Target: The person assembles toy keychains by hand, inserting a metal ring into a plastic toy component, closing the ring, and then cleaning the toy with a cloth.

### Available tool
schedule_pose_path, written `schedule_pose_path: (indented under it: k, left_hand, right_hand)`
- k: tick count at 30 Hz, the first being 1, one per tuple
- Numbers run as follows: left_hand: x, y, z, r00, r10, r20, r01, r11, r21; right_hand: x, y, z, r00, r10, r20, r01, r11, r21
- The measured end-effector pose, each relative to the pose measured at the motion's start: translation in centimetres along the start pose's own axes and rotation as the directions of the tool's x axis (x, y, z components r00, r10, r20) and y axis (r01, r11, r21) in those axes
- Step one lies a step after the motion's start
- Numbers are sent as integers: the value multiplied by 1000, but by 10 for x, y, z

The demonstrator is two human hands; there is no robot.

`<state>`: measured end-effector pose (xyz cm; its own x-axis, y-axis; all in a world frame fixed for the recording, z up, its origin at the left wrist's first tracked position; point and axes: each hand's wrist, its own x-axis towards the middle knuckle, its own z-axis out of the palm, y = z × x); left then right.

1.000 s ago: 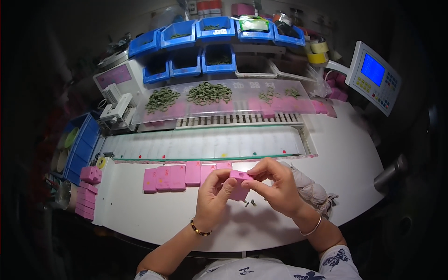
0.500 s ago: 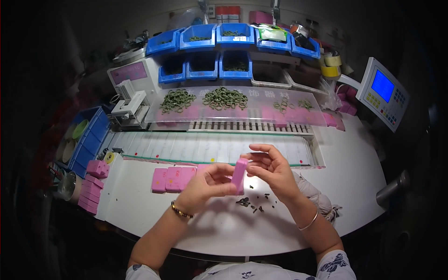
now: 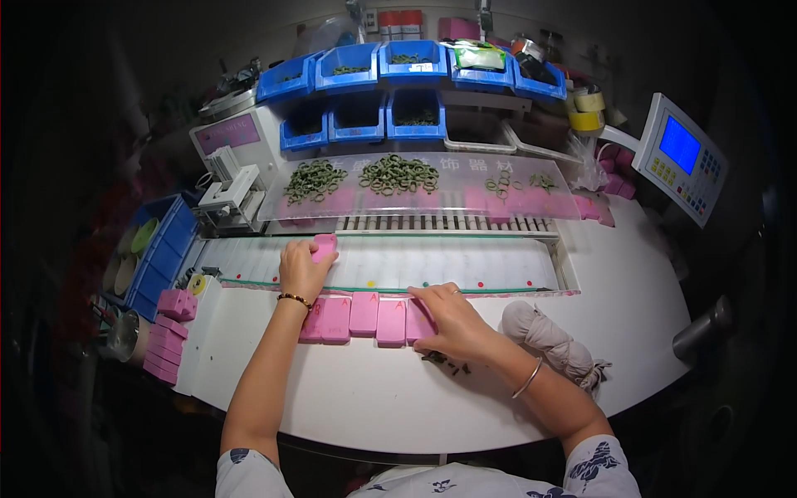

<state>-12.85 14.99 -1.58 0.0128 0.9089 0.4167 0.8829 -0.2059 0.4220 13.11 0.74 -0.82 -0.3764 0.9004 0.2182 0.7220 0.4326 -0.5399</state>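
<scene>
My left hand (image 3: 303, 270) reaches to the lit white conveyor strip (image 3: 398, 264). It grips a flat pink block (image 3: 325, 246), like a rubber mould, between thumb and fingers over the strip's left half. A side-by-side row of similar pink blocks (image 3: 364, 314) lies on the white table just in front of the strip. At the row's right end, my right hand (image 3: 457, 322) has thumb and fingers around another pink block (image 3: 419, 322), which it partly covers. Small dark green scraps (image 3: 444, 363) lie on the table below that hand.
A bundled grey-white cloth (image 3: 552, 340) lies right of my right hand. Behind the strip, a clear shelf (image 3: 465, 195) carries piles of green rings. Blue bins (image 3: 347, 68) stand above it. Stacked pink blocks (image 3: 166, 344) stand at left, a control panel (image 3: 682, 158) at right.
Both hands were together over the table, with a pink block upright in my left hand. My left hand has moved up-left to the strip with a block; my right has dropped to the row.
</scene>
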Motion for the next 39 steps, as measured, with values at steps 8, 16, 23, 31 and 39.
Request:
schedule_pose_path:
  k: [8, 16, 23, 31, 39]
  left_hand:
    - [-57, 93, -8, 558, 508, 656, 692, 152, -706]
    - [-90, 141, -14, 646, 542, 538, 485, 253, -837]
    - [-95, 134, -13, 653, 654, 383, 113, 416, -903]
    - [-98, 128, -12, 714, 598, 364, 290, 221, -931]
    - [-112, 144, -3, 890, 361, 278, 268, 76, -960]
  right_hand:
    - [-22, -16, -44, 926, -23, -377, 121, 964, 238]
    - [-44, -13, -49, 951, 76, -301, 57, 910, 411]
    - [-43, -19, -54, 952, -75, -298, 161, 948, 273]
    - [-48, -1, -62, 938, -62, -341, 224, 861, 458]
    - [-47, 2, -46, 864, 444, -238, 76, 352, 933]
